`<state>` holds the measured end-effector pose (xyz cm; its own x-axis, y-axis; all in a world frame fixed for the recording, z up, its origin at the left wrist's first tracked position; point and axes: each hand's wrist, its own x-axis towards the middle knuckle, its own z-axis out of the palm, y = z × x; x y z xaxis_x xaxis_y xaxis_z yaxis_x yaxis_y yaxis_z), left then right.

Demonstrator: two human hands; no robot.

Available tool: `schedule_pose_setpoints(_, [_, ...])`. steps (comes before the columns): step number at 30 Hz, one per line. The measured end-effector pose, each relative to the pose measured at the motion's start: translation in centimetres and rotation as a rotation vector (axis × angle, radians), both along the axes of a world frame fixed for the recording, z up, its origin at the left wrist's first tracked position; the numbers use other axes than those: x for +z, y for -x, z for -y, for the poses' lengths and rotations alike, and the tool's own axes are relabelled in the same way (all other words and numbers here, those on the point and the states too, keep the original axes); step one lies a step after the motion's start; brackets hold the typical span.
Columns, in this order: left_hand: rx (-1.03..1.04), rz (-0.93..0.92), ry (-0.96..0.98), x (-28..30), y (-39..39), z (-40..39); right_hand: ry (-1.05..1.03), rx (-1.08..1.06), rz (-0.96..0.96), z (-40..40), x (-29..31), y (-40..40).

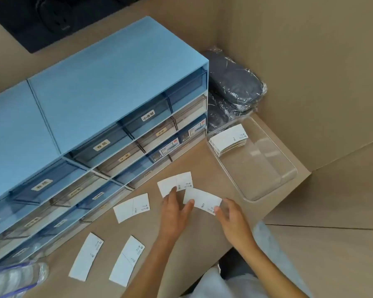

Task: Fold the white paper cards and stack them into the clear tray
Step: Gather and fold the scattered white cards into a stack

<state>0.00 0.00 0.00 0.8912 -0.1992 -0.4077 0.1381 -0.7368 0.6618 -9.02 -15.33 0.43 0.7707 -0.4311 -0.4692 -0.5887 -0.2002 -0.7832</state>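
Both of my hands hold one white paper card [202,200] just above the table: my left hand [174,209] pinches its left end and my right hand [230,216] its right end. Just behind it lies a flat card [174,183], with my left fingertips over its near edge. Three more flat cards lie on the table: one at the centre [131,207], two near the front left [86,256] [127,260]. The clear tray [267,186] stands to the right, with a stack of folded cards [227,139] in its far left corner.
A blue drawer cabinet [95,117] with labelled drawers runs along the left and back. Dark items in plastic wrap [233,87] sit behind the tray. A clear plastic bottle [13,280] lies at the front left. Cardboard walls [310,61] close off the right side.
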Motion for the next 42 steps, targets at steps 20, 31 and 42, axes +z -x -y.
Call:
schedule_pose_setpoints(20, [0.271,-0.125,0.149,-1.1,-0.6,2.1,-0.1,-0.188,-0.128,1.0,-1.6,-0.8])
schedule_pose_setpoints(31, [0.463,-0.165,0.202,-1.0,1.1,0.5,-0.146,-0.13,-0.154,0.7,-2.3,-0.8])
schedule_pose_setpoints(42, [0.634,-0.116,0.168,-0.3,-0.3,-1.2,-0.117,0.036,-0.117,-0.9,-1.0,-5.5])
